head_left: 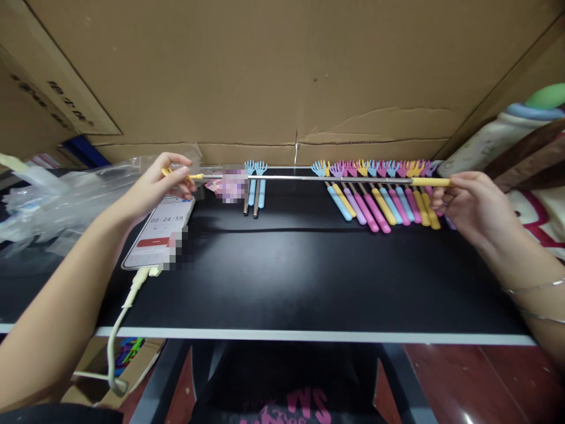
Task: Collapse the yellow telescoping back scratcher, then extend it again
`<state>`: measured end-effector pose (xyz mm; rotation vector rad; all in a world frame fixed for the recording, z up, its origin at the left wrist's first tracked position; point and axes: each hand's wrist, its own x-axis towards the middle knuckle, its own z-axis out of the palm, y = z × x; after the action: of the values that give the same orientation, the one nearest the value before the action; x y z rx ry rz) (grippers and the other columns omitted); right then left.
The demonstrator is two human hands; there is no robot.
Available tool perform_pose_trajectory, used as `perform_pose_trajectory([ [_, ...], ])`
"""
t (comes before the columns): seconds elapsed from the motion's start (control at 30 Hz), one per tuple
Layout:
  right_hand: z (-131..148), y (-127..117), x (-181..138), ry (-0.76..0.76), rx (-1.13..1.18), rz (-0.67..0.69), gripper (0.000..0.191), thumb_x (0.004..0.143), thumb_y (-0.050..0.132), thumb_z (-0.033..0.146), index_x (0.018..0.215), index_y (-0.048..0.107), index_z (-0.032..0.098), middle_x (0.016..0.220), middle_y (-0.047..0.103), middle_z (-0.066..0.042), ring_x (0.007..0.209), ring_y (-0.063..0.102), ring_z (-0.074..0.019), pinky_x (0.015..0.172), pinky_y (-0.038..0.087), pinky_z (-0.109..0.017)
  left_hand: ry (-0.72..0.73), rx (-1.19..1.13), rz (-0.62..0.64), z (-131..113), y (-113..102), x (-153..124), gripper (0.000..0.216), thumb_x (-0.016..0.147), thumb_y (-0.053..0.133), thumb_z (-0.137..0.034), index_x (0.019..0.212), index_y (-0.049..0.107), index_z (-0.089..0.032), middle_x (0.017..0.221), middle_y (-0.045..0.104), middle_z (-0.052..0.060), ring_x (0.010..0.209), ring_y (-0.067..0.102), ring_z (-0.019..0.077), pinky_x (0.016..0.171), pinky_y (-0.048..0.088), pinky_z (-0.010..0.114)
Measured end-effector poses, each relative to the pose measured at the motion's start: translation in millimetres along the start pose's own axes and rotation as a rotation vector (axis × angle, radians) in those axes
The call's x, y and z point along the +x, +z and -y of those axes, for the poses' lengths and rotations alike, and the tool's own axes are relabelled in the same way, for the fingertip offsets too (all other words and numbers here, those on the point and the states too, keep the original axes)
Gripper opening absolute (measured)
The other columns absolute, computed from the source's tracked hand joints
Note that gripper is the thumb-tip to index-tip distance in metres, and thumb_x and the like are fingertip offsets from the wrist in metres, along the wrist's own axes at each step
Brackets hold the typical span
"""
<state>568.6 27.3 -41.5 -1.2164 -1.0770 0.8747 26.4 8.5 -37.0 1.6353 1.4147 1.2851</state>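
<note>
Nearest the camera runs the pale front edge of the black table (309, 277), and below it a dark garment with pink lettering (291, 406); a cream charging cable (118, 330) hangs over the table's edge at the left and climbs to a phone (159, 232), which lies flat on the table with a timer on its screen; part of the phone is blurred out. Just above the phone, the left hand (161, 182) pinches the yellow claw end of an extended back scratcher (318, 178) between thumb and fingertips; the right hand (470, 203), across the table, is closed around the yellow grip of the same scratcher, so that its thin metal rod stretches level between the two hands, lifted above the table top. Beneath the rod, on the right, lies a row of collapsed scratchers (379, 194) in blue, purple, pink and yellow, side by side with their small hand-shaped heads toward the back; nearer the middle lie two more blue-headed scratchers (256, 188), next to a blurred patch. At the far left sits crumpled clear plastic wrapping (53, 197); behind everything stands a wall of brown cardboard (273, 76).
</note>
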Motion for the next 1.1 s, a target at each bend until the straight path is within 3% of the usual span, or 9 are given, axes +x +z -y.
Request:
perform_pose_trajectory([
  [0.2,0,3,-5,-0.016,-0.049,0.142,0.025,0.062,0.069,0.028,0.079,0.051,0.024,0.063,0.062,0.0,0.056,0.059,-0.0164,0.05,0.046,-0.03,0.041,0.085,0.142,-7,7,-9,0.045,0.078,0.07,-0.047,0.11,0.053,-0.02,0.074,0.068,0.003,0.066,0.069,0.0149,0.059,0.057,0.024],
  [0.4,1,6,-9,0.001,-0.066,0.263,0.042,0.058,0.081,0.039,0.081,0.051,0.022,0.069,0.067,-0.002,0.057,0.061,-0.0154,0.05,0.05,-0.028,0.119,0.133,0.247,-14,17,-14,0.035,0.081,0.068,-0.044,0.103,0.053,-0.021,0.083,0.07,0.004,0.069,0.069,0.0125,0.064,0.058,0.021],
  [0.63,4,6,-14,0.005,-0.073,0.337,0.052,0.052,0.088,0.048,0.078,0.051,0.023,0.068,0.069,0.001,0.056,0.061,-0.0146,0.05,0.049,-0.027,0.144,0.091,0.208,-15,14,-13,0.037,0.078,0.071,-0.043,0.102,0.052,-0.022,0.079,0.068,0.003,0.067,0.068,0.0141,0.062,0.057,0.022],
  [0.9,5,5,-15,0.002,-0.106,0.35,0.056,0.051,0.089,0.052,0.077,0.049,0.022,0.064,0.067,0.0,0.057,0.062,-0.014,0.052,0.05,-0.025,0.127,0.081,0.227,-13,12,-12,0.041,0.078,0.071,-0.045,0.101,0.048,-0.021,0.09,0.067,0.005,0.071,0.069,0.014,0.063,0.056,0.022],
  [1.1,3,11,-20,-0.001,-0.142,0.362,0.058,0.054,0.086,0.058,0.077,0.048,0.022,0.063,0.066,0.001,0.057,0.062,-0.013,0.055,0.05,-0.025,0.118,0.117,0.241,-23,14,-18,0.035,0.088,0.064,-0.04,0.107,0.042,-0.02,0.096,0.065,0.003,0.08,0.066,0.0135,0.073,0.054,0.025],
])
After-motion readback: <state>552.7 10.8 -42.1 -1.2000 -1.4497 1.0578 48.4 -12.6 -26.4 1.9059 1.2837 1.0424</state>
